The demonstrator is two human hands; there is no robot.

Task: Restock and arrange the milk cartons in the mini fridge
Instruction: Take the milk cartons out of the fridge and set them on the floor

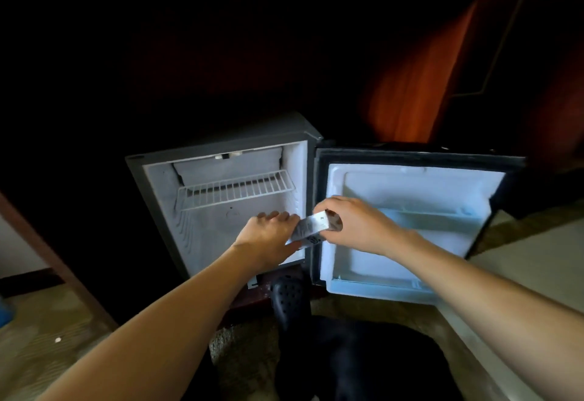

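A small white milk carton (311, 227) is tilted between both hands in front of the open mini fridge (164, 185). My left hand (268, 236) grips its lower left end, fingers curled over the top edge. My right hand (354, 223) grips its upper right end. The carton hangs at the fridge's front right edge, beside the hinge. The fridge's inside shows no cartons; a white wire shelf (235, 190) sits in its upper half. The door (410, 179) is swung wide to the right, its shelves bare.
A dark perforated shoe (289, 296) and a dark trouser leg (357, 362) lie just below the fridge. A wooden furniture edge (53, 258) runs along the left. An orange curtain (414, 84) hangs behind the door. Patterned carpet (47, 337) covers the floor.
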